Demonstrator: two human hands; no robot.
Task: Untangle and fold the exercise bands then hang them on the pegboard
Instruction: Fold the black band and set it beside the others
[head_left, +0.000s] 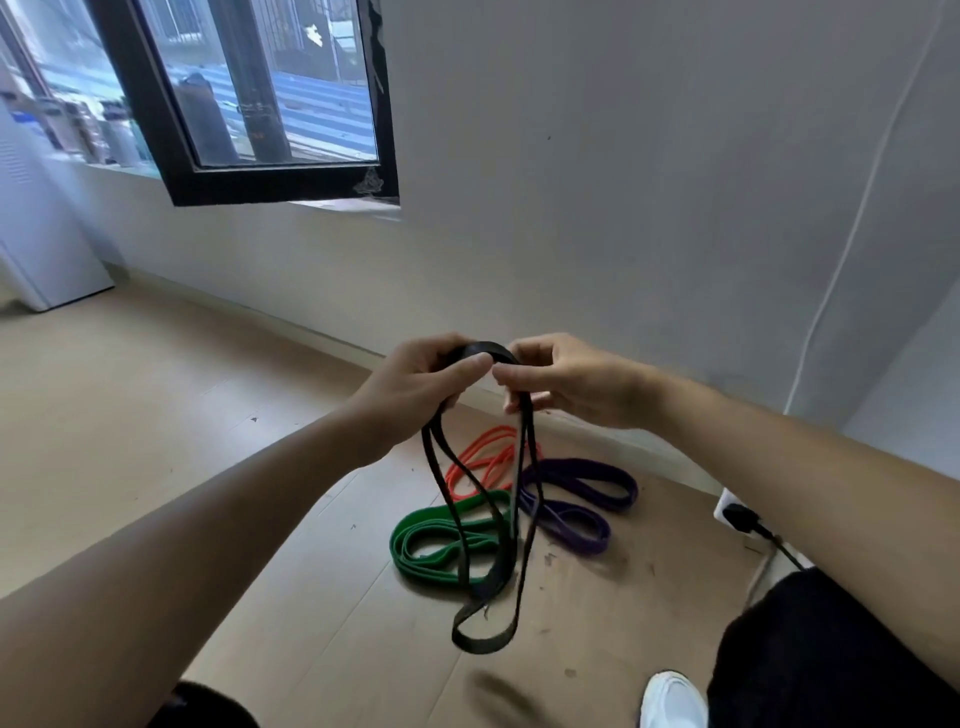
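Item 1: black flat rubber loop band (493, 349), the piece in work.
- Location: raised at frame centre. Its top bend bridges the two hands and its doubled strands hang toward 6 o'clock. The lowest loop reaches the pale wooden floor (156, 415), or hangs just above it; contact cannot be told.
- Left hand (426, 379): thumb and fingers pinched on the top bend.
- Right hand (566, 379): fingers curled on the same bend and on a strand dropping from it.

Items 2–4, awaiting handling on the floor behind the hanging strands:
- Thin orange rubber band (491, 434), farthest.
- Wide green rubber band (431, 514), coiled at its 7 o'clock.
- Wide purple rubber band (587, 467), at its 4 o'clock.

All three lie near one another, and any overlap is hidden by the black strands.

Step, as judged: folding the first band, which looks untangled.

Next move calls for evening the hanging loops, doubling them shorter, then carrying the bundle to the pegboard, which is not in view.
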